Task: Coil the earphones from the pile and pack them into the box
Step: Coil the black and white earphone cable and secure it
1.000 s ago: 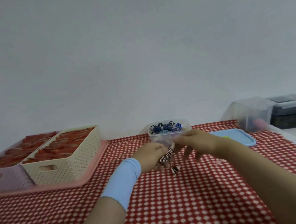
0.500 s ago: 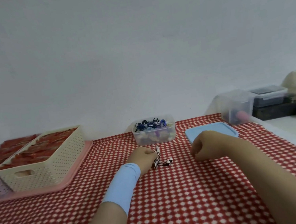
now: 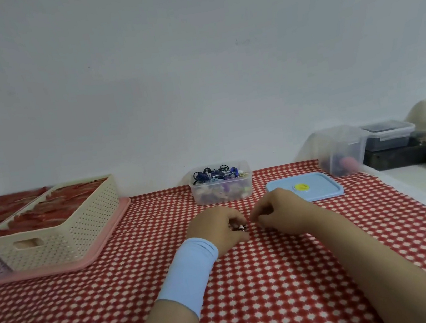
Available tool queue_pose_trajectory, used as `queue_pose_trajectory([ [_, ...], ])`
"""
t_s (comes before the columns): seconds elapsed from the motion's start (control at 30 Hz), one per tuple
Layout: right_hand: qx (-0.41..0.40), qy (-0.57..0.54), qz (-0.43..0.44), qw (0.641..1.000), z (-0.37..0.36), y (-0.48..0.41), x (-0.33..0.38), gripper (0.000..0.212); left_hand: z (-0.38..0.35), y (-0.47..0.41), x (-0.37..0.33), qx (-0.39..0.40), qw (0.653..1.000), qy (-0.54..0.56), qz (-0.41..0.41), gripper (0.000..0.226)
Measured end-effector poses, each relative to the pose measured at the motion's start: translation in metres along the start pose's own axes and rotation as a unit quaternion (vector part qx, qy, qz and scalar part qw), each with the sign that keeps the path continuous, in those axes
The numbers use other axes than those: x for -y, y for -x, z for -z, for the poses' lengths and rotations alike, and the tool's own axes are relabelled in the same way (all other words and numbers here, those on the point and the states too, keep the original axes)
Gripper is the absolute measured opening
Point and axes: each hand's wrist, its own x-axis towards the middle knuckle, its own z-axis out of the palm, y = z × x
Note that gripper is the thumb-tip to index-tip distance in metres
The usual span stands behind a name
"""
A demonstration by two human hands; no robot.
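Note:
My left hand (image 3: 216,228), with a light blue wristband, rests on the red checked cloth and grips a small bundle of black-and-white striped earphones (image 3: 240,228); only a bit of the bundle shows past the fingers. My right hand (image 3: 280,212) lies just right of it, fingers curled, fingertips close to the bundle; I cannot see whether they pinch the cable. Behind the hands stands the clear plastic box (image 3: 222,196), holding several coiled earphones in blue, black and white.
The box's blue lid (image 3: 318,189) lies flat to the right of it. A cream basket (image 3: 59,234) with red contents sits on a pink tray (image 3: 103,249) at the left. Clear and dark containers (image 3: 343,153) stand at the back right by the table's edge.
My right hand, off to the right half a second ago, has come back next to the left hand. The left hand has closed further over the striped earphones, hiding most of them.

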Motion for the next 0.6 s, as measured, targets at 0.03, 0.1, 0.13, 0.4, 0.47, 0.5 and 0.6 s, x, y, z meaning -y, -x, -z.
queue_pose_trajectory([
  [0.03,0.005,0.013,0.002,1.0,-0.001,0.0,0.0,0.022,-0.001,0.0,0.002,-0.009,1.0,0.007,0.0,0.023],
  [0.1,0.01,0.022,0.0,1.0,0.0,0.0,-0.001,0.018,-0.004,0.0,0.004,-0.028,0.999,0.031,0.003,0.019],
  [0.13,0.015,0.027,-0.002,1.0,0.001,0.001,-0.001,0.016,-0.005,0.0,0.005,-0.039,0.998,0.054,0.006,0.02],
  [0.4,0.019,0.041,0.009,0.999,0.002,0.006,-0.001,0.013,-0.008,0.006,0.009,-0.091,0.957,0.275,0.004,0.026],
  [0.47,0.023,0.047,0.009,0.999,0.002,0.006,-0.001,0.014,-0.009,0.006,0.01,-0.093,0.946,0.31,-0.002,0.027],
  [0.5,0.025,0.054,0.007,0.998,0.002,0.007,0.0,0.014,-0.01,0.006,0.012,-0.098,0.939,0.331,0.001,0.026],
  [0.6,0.022,0.063,-0.012,0.998,0.003,0.005,-0.001,0.011,-0.015,0.005,0.014,-0.116,0.905,0.408,0.032,0.022],
])
